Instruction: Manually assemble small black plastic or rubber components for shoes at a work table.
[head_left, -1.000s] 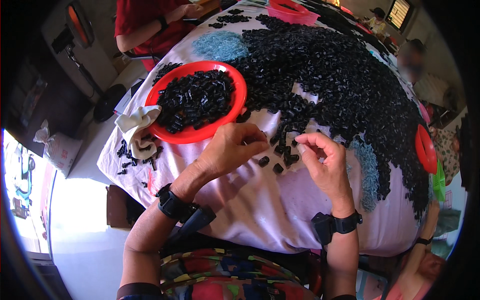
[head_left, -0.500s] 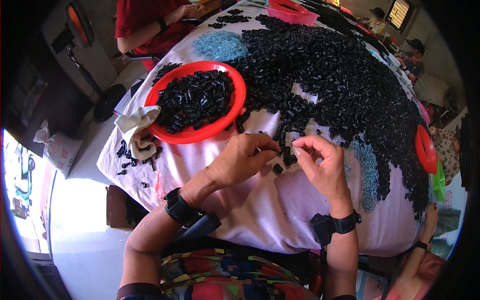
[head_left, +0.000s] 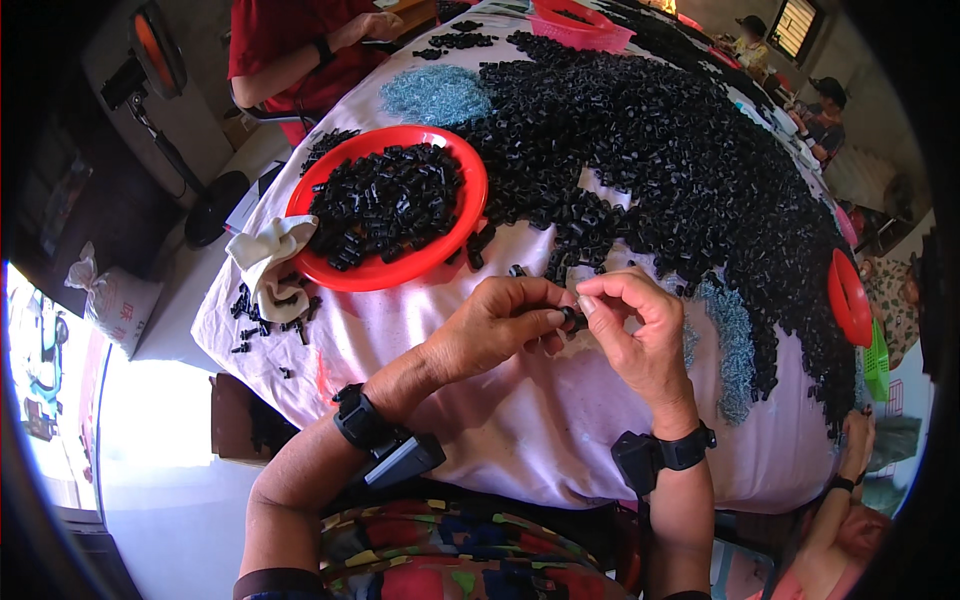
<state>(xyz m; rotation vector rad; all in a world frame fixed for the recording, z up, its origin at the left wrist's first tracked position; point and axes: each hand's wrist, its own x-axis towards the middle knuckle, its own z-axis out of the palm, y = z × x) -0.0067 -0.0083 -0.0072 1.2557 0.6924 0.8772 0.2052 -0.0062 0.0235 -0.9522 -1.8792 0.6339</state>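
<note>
My left hand [head_left: 505, 322] is closed, its thumb and fingers pinching a small black plastic part [head_left: 570, 318]. Just right of it, my right hand [head_left: 645, 330] has its thumb and forefinger pressed together at the part's upper end. Whatever sits between those right fingertips is too small to make out. Both hands are over the pink-white cloth, at the near edge of a wide heap of black plastic parts [head_left: 650, 140]. To the left stands a red plastic basin [head_left: 478, 205] filled with similar black parts [head_left: 390, 200].
Small clear-blue pieces lie in piles at the back [head_left: 435, 93] and right [head_left: 728, 350]. A white cloth glove [head_left: 268, 262] lies against the basin. A red plate [head_left: 848, 298] and green basket [head_left: 877, 362] are at the right edge. A person in red [head_left: 290, 60] sits far left.
My left hand has moved slightly right and down, and a black part now shows in its fingers. My right hand has come in close beside it, fingertips meeting at the part.
</note>
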